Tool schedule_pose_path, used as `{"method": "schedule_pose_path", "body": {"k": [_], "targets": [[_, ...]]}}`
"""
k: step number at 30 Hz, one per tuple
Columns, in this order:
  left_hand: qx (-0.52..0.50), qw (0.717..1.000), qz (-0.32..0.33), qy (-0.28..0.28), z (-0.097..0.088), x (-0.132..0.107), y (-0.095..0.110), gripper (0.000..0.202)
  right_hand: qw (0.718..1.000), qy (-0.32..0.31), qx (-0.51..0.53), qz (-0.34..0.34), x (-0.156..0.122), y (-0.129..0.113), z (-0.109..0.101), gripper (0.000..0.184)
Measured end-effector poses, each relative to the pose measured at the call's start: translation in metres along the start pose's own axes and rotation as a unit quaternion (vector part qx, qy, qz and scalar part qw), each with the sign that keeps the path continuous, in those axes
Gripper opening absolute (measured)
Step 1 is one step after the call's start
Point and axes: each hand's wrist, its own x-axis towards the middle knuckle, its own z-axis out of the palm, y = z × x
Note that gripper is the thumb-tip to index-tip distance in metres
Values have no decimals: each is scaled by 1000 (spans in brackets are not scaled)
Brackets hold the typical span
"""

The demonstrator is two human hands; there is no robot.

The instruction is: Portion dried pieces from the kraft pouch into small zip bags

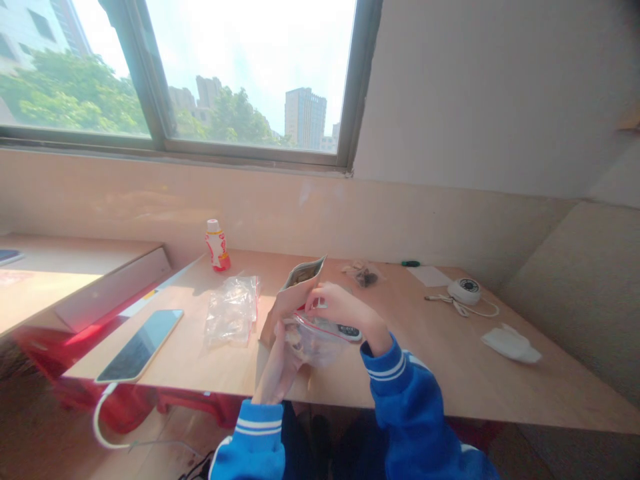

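Observation:
A brown paper pouch [287, 303] stands on the table with its top gaping, some contents visible inside. In front of it is a clear zip bag [317, 343] with a red strip along its mouth; something pale lies in it. My left hand [283, 373] is closed around the left side of this bag, near the pouch. Over the bag's mouth, against the pouch's right side, my right hand [345, 307] has its fingers bent together. What the right fingertips pinch is too small to make out. A dark device with a white edge [349, 331] lies partly hidden behind the bag.
Flat clear bags [231, 312] lie left of the pouch, near a red-and-white bottle [217, 247] and a cabled phone [143, 347]. Further back are a small filled bag [367, 275] and white paper [429, 276]. A white fan-like device [465, 291] and a white packet [511, 344] are at right.

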Motion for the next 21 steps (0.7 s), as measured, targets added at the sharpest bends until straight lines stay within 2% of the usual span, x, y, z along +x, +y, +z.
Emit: {"method": "schedule_pose_path", "body": {"k": [5,8,11,13,17,19,21], "targets": [[-1,1000,-3,16,6,-1,2,44,991,120,28,-45,-1,-1,-5,19],[0,1000,4,5,11,-2,2,46,979,197,30,-39,-2,-6,-2,17],[-7,1000,8,-6,12,-2,1,47,969,235,70,-32,-5,-12,0,10],[-8,1000,10,2,11,-2,1,47,968,220,111,-36,-9,-14,1,6],[-4,1000,12,14,10,-1,2,44,986,79,148,-8,-16,-7,3,5],[-5,1000,6,13,10,-2,3,44,989,31,140,20,-17,-1,7,3],[-4,1000,-12,19,11,-3,2,46,991,-9,135,19,-17,4,12,3]]}}
